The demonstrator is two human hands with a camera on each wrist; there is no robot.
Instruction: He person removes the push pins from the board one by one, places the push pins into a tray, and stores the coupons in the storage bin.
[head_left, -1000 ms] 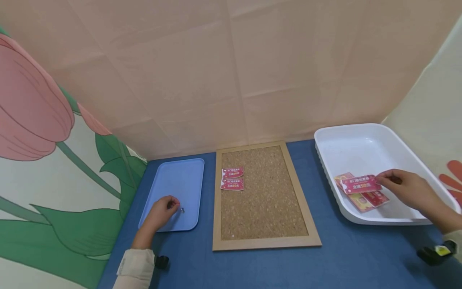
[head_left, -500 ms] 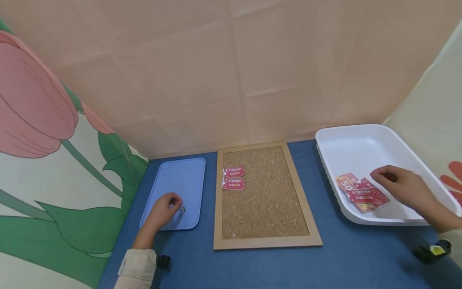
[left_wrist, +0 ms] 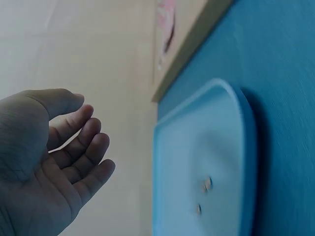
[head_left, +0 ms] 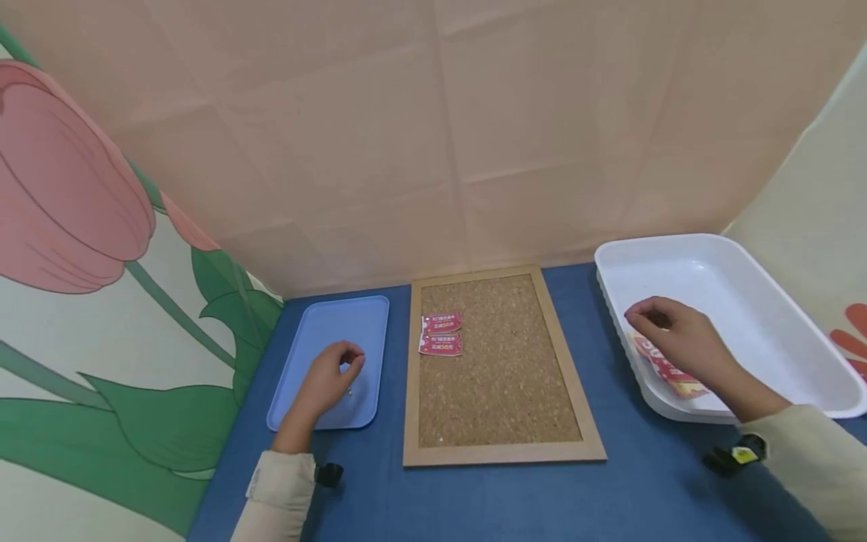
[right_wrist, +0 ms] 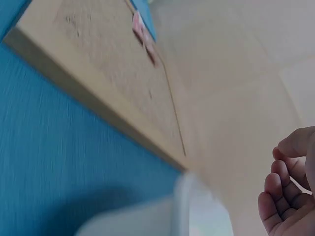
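My left hand [head_left: 330,380] hovers over the blue tray [head_left: 342,312], fingers loosely curled and nothing seen between them. In the left wrist view, a few small shiny pieces [left_wrist: 207,184] lie on that tray, too small to identify. Above the left part of the white basin [head_left: 752,324] is my right hand [head_left: 687,346], its fingers bent and nothing visible in them. Red and yellow coupons [head_left: 680,379] lie overlapped in the basin, partly hidden by this hand. Two red coupons [head_left: 441,345] sit one below the other on the cork board [head_left: 501,384], at its left side.
The cork board has a raised wooden frame [head_left: 504,454] and lies between the tray and the basin on a blue tabletop [head_left: 515,504]. A beige cloth wall [head_left: 366,150] stands behind. At the left is a wall with painted tulips [head_left: 74,181].
My right hand has let a red coupon drop onto the others in the basin, then moved left without it. My left hand has shifted slightly right and up over the blue tray.
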